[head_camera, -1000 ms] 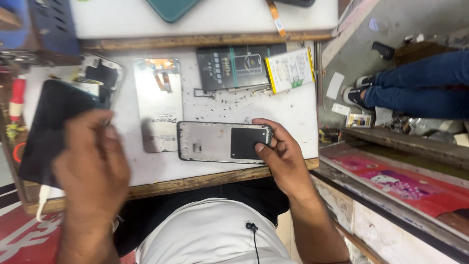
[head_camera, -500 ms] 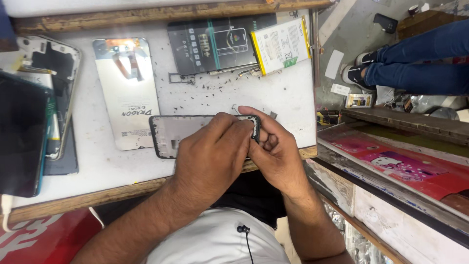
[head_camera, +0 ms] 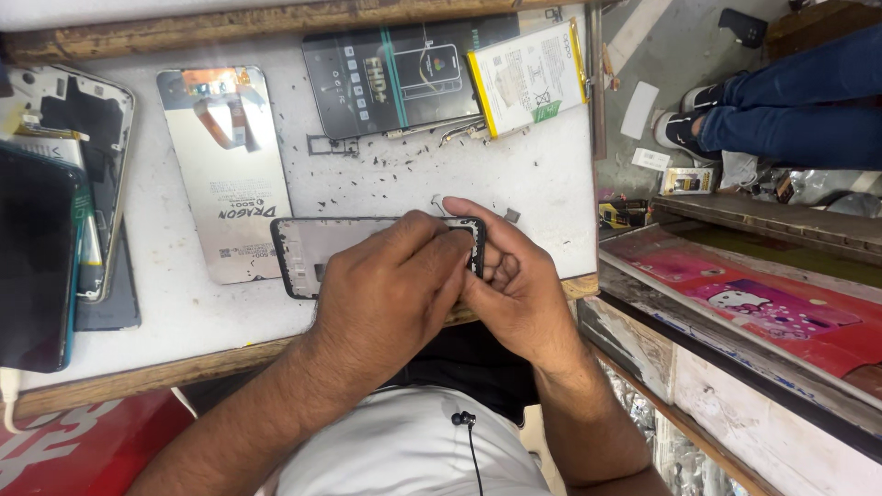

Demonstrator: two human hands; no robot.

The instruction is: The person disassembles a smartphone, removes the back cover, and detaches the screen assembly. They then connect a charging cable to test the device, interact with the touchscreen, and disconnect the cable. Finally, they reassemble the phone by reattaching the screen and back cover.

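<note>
Gripping the phone frame flat on our white worktop, long axis running left-right, our left hand and right hand arch over its right end, fingers clamped there.

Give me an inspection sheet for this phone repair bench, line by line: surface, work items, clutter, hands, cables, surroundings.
Surface: white worktop with worn wooden edge, speckled with small dark bits.
Job's things: black-rimmed phone frame lying flat at the front edge.
Clutter: silver phone back panel, dark retail box, white yellow-edged battery pack, opened phone shell, dark-screened phone.
Grippers: left hand and right hand meet on the frame's right end; whether they pinch a small part cannot be told.
Cables: black earphone wire on the white shirt; white cable at the left edge.
Surroundings: another person's blue-trousered legs; red printed shelf.
</note>
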